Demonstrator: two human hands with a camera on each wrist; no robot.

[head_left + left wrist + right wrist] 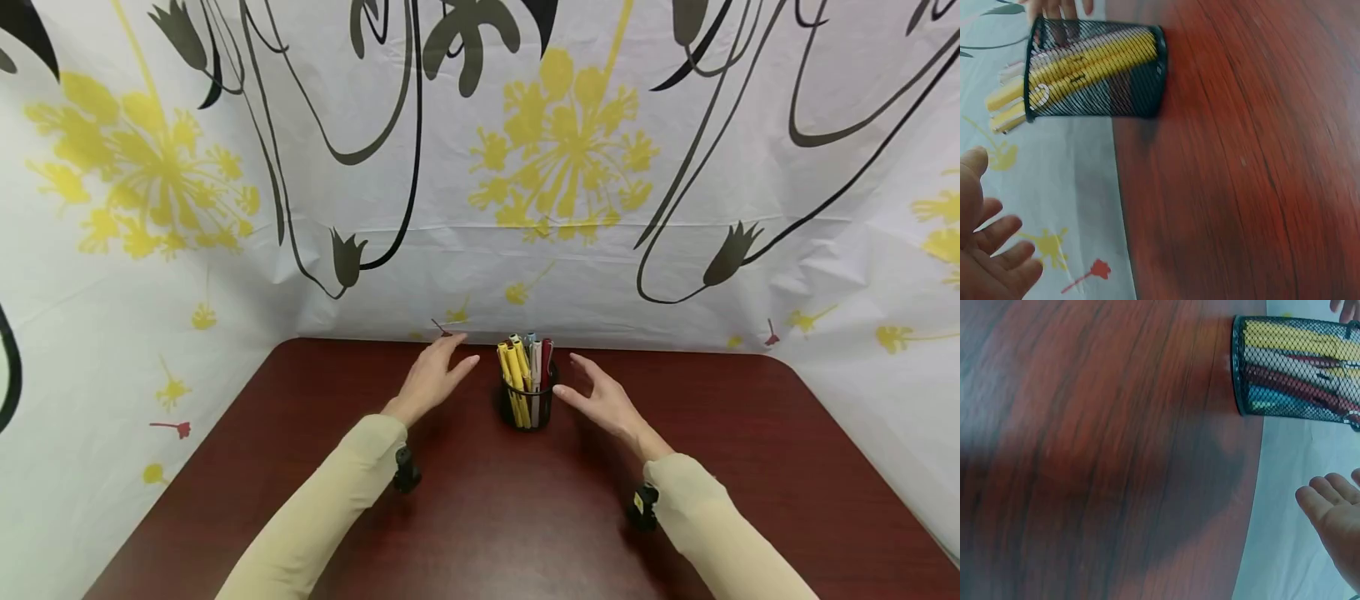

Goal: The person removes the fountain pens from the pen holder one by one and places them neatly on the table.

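A black mesh pen cup (544, 410) stands upright on the dark red-brown table. Several yellow markers (515, 367) fill its left side, with a pale grey pen (536, 367) and a dark red pen (547, 353) beside them. My left hand (431, 377) hovers to the left of the cup, fingers extended and nothing in it. On the other side, my right hand (606, 405) is nearer, its palm turned toward the cup and its thumb close by the mesh. Through the mesh in the right wrist view, a blue pen (1285, 400) also shows.
The wood-grain table (495, 525) has rounded far corners. Behind and beside it hangs a white sheet (465, 200) printed with yellow and grey flowers. A small black device (406, 471) is strapped at the left wrist and another (643, 505) at the right.
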